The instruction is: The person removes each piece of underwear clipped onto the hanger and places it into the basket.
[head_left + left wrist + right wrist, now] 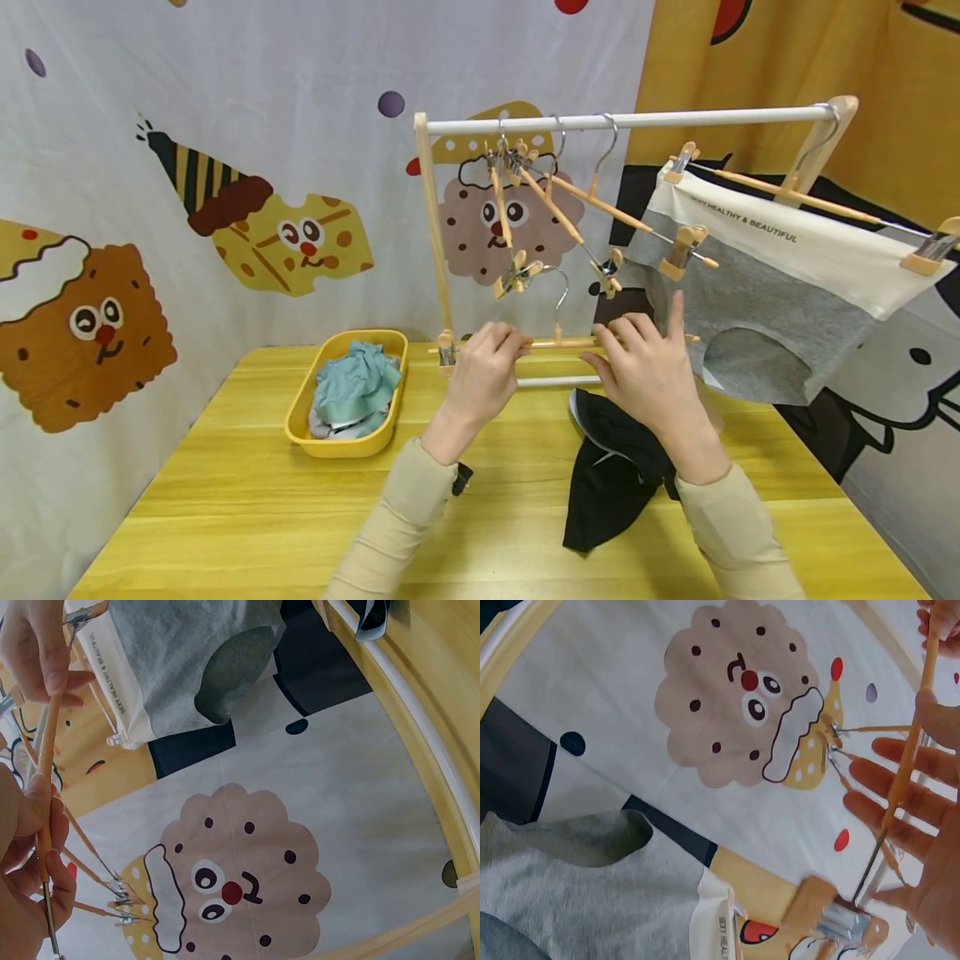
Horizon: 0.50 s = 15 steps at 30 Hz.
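Note:
Both hands hold a wooden clip hanger (pixel 561 343) level in front of the rack. My left hand (pixel 483 367) grips its bar left of the hook, thumb and fingers round it in the left wrist view. My right hand (pixel 648 367) holds the right part between thumb and fingers, with the index finger pointing up. In the right wrist view, several fingers of the right hand (pixel 930 802) stretch behind the bar. A clip (pixel 446 354) shows at the hanger's left end. Below the right hand, a crumpled black garment (pixel 615 492) lies on the table.
A rack with a white rail (pixel 697 118) stands behind the hands. Several clip hangers (pixel 551 204) hang at its left. Grey underpants with a white waistband (pixel 750 221) hang at its right. A yellow basket (pixel 402 354) with a teal garment (pixel 356 383) stands left on the table (pixel 247 500).

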{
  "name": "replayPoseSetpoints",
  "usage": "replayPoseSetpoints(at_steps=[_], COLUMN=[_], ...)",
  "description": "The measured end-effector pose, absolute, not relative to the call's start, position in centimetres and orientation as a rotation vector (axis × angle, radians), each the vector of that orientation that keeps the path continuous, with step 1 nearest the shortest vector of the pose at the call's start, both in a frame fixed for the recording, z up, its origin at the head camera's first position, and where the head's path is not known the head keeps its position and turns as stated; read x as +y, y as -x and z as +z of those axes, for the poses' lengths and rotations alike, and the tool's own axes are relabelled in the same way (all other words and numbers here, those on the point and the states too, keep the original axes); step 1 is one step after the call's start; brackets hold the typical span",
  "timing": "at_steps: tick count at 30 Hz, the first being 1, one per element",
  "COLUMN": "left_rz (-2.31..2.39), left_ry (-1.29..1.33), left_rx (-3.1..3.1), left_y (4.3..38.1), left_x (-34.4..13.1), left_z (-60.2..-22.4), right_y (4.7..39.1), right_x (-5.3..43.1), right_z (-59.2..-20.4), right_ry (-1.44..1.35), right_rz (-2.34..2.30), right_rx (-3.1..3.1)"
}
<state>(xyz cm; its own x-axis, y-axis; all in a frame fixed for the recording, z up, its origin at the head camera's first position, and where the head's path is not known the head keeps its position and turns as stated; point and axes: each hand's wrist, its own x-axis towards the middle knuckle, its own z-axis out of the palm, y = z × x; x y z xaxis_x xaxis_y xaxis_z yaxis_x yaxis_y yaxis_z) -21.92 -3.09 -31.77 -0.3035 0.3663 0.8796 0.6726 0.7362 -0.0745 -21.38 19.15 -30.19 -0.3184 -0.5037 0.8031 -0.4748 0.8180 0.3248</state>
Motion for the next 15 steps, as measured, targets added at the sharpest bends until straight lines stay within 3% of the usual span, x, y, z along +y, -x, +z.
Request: replayPoseSetpoints(at_steps=[15], left_rz=[-0.361], left_ry=[0.781], left_rx=[-1.928], left_y=[21.8], left_x=[-3.11], left_z=[-31.85], right_y=[21.62], right_x=[18.35], right_z=[-30.45], right_ry=[-0.899], right_rz=[0.248], right_rx=[-1.985])
